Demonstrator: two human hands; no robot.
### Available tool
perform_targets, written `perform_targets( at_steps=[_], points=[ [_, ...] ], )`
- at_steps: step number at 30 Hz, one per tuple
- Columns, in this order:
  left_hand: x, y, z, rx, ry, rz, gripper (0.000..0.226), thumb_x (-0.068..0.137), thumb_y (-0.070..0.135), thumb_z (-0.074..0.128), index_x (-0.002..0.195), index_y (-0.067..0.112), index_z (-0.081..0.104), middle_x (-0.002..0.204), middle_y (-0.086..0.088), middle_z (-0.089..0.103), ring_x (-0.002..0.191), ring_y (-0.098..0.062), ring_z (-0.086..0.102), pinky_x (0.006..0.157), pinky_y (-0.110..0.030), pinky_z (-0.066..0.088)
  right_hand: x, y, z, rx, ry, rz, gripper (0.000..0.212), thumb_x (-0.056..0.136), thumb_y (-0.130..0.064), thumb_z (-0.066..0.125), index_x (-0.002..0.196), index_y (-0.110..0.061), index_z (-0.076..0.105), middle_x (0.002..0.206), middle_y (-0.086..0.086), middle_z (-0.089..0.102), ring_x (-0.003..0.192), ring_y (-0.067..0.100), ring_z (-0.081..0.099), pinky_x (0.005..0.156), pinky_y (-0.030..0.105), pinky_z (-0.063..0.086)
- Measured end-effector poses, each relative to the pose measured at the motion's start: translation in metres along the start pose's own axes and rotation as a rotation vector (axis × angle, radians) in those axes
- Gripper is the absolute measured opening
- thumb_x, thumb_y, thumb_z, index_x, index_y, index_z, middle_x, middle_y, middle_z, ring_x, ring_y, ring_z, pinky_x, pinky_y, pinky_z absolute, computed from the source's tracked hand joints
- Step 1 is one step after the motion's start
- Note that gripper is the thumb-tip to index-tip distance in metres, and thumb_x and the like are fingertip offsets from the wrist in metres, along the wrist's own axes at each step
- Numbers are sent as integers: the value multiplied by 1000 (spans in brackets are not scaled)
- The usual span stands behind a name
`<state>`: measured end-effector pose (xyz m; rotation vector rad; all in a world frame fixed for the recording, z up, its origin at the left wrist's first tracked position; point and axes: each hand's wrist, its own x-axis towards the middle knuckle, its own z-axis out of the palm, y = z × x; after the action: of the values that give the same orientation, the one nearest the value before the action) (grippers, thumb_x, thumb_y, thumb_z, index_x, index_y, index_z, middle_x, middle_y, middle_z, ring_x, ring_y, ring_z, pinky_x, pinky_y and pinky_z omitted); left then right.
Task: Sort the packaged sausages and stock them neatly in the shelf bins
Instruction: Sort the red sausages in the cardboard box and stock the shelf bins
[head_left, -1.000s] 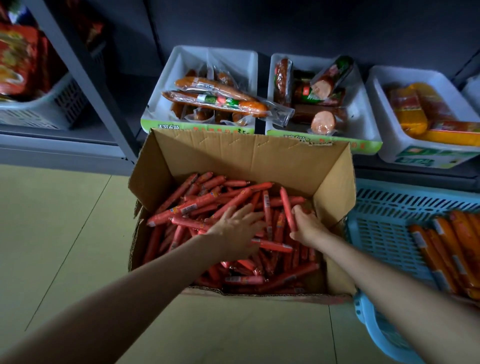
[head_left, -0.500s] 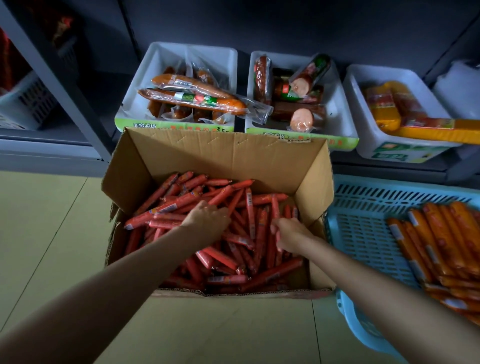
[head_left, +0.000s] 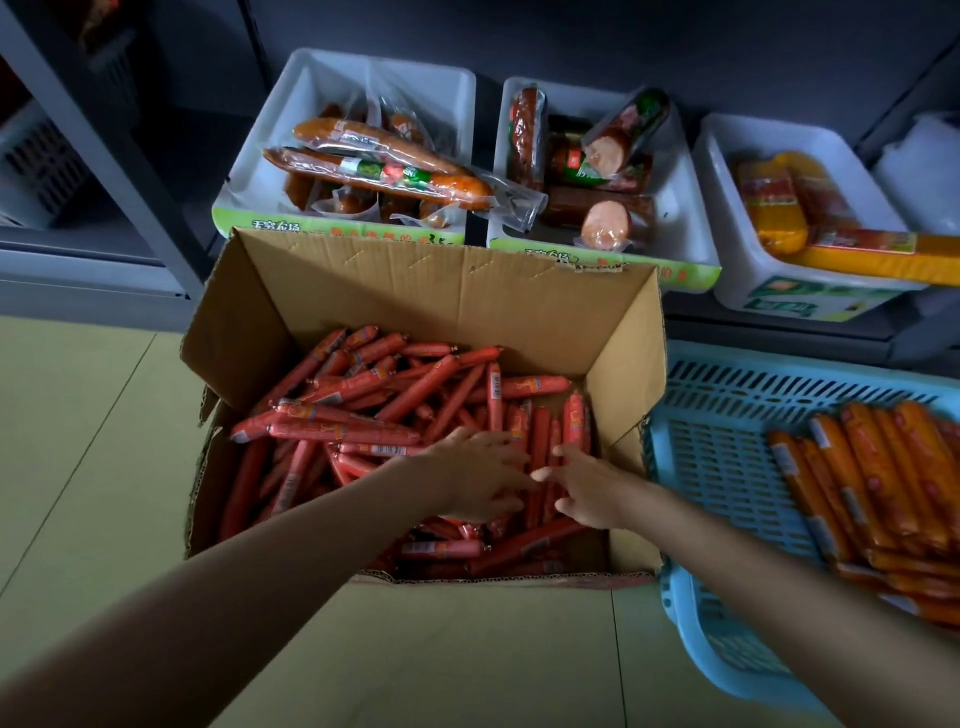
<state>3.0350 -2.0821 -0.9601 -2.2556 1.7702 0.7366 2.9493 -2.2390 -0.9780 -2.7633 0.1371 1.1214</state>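
The red sausages (head_left: 415, 395) lie heaped in an open cardboard box (head_left: 467, 291) on the floor, just in front of the shelf; those at the left and back are jumbled at mixed angles, while a small group at the right stands side by side with long axes running away from the person. Both hands reach into that right part: the left hand (head_left: 480, 480) lies palm down on the pile with fingers stretched and slightly spread, and the right hand (head_left: 589, 491) sits just beside it, fingers loosely extended toward the left hand, fingertips nearly meeting; whether either pinches a sausage cannot be told. The box's raised back flap hides the front edge of the left bin (head_left: 249, 192), which holds long vacuum-packed sausages lying crosswise. The middle bin (head_left: 685, 208) holds short thick packs, the right bin (head_left: 727, 260) yellow packs. A blue basket (head_left: 717, 467), touching the box's right side, holds orange sausages (head_left: 883, 478) lying roughly parallel.
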Motion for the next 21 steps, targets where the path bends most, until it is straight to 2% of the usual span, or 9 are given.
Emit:
perform_targets(
  at_steps=[2, 5, 7, 10, 13, 15, 17, 19, 21],
  points=[
    [11, 9, 4, 56, -106, 39, 46, 98, 50, 26, 143, 39, 31, 158, 5, 11, 145, -27, -1, 116, -51, 9, 0, 4, 1, 7, -13, 0, 55, 99, -7, 36, 147, -32, 29, 158, 5, 3, 119, 20, 48, 83, 29, 45],
    [20, 11, 13, 140, -188, 29, 48, 96, 57, 23, 143, 45, 27, 159, -1, 0, 143, -35, -14, 115, -53, 1, -2, 6, 3, -23, 14, -16, 49, 96, -3, 36, 140, -24, 43, 148, 7, 27, 127, 25, 41, 89, 29, 40],
    [24, 12, 18, 206, -205, 35, 51, 95, 60, 22, 144, 47, 21, 158, -4, -7, 140, -40, -21, 114, -56, -3, -6, 3, 7, -69, -14, -16, 48, 96, -3, 37, 142, -18, 39, 153, 8, 21, 127, 24, 43, 94, 29, 39],
    [31, 14, 23, 315, -172, 42, 53, 94, 61, 19, 145, 46, 14, 158, -7, -8, 139, -43, -21, 112, -59, -6, -15, -4, 5, -126, -18, 19, 51, 98, -3, 34, 147, -16, 30, 157, 12, 7, 123, 26, 50, 94, 29, 40],
    [38, 14, 20, 348, -87, -40, 52, 96, 58, 14, 146, 44, 15, 159, -6, 1, 141, -40, -17, 110, -59, -12, -11, -1, -2, -114, 35, 40, 42, 98, -7, 38, 139, -11, 42, 154, 15, 17, 126, 31, 46, 100, 36, 39],
    [42, 16, 14, 343, -57, -103, 51, 97, 55, 14, 147, 41, 16, 159, -6, 4, 142, -39, -16, 110, -58, -11, -5, 0, -6, -108, 51, 70, 39, 96, -4, 40, 134, -12, 47, 155, 17, 10, 123, 38, 47, 101, 40, 40],
    [46, 18, 8, 310, -49, -145, 51, 98, 53, 16, 147, 39, 17, 158, -9, 5, 142, -39, -14, 111, -57, -9, 0, -2, -8, -122, 41, 90, 39, 96, -3, 43, 134, -9, 46, 156, 14, 8, 128, 39, 39, 105, 42, 37],
    [50, 20, 4, 297, -46, -167, 50, 99, 51, 19, 147, 37, 20, 158, -11, 7, 143, -39, -12, 112, -56, -8, 1, -3, -10, -131, 50, 102, 39, 96, -4, 43, 136, -5, 44, 151, 13, 21, 130, 36, 34, 107, 42, 35],
    [51, 19, 4, 307, -42, -166, 49, 99, 50, 21, 146, 37, 22, 157, -12, 11, 143, -39, -7, 113, -55, -5, -5, -3, -13, -133, 65, 107, 36, 95, -4, 44, 131, -3, 48, 137, 15, 38, 124, 34, 41, 101, 38, 38]
  ],
)
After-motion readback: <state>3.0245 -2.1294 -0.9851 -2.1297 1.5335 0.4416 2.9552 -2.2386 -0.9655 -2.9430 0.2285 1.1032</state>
